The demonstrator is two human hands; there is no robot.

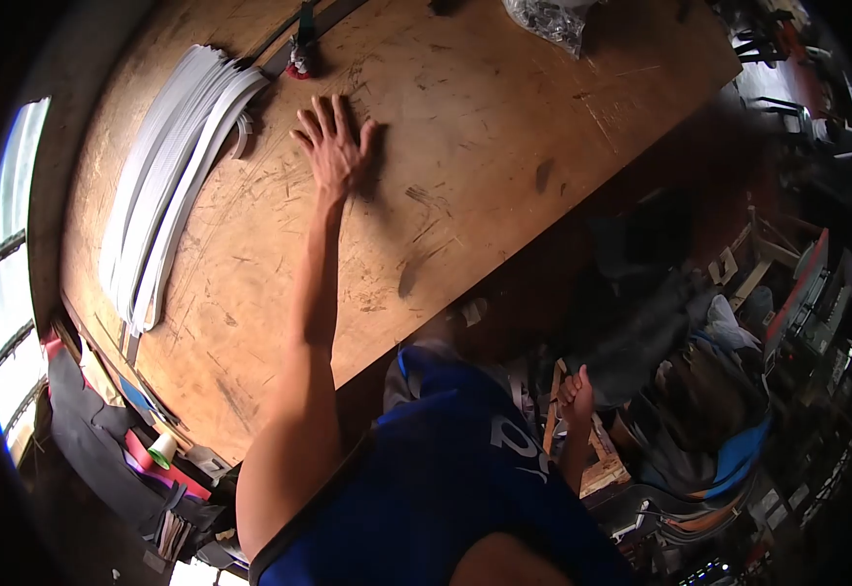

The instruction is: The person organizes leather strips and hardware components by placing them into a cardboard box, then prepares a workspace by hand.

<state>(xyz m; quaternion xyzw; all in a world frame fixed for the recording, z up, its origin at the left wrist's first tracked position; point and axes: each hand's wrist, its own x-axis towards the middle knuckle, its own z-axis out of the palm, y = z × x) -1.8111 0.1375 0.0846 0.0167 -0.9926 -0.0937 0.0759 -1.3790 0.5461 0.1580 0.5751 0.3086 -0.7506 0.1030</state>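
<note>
Hands: two, a left hand point(333, 146) spread flat and a right hand point(575, 393) lower down
Worktable point(465, 176): one
Stack of white strips point(177, 176): one stack; the strips are too many and too tightly packed to count
Clear plastic bag point(548, 18): one
Small red-based tool point(301, 61): one, possibly a clamp
Tape roll point(162, 450): one
</note>
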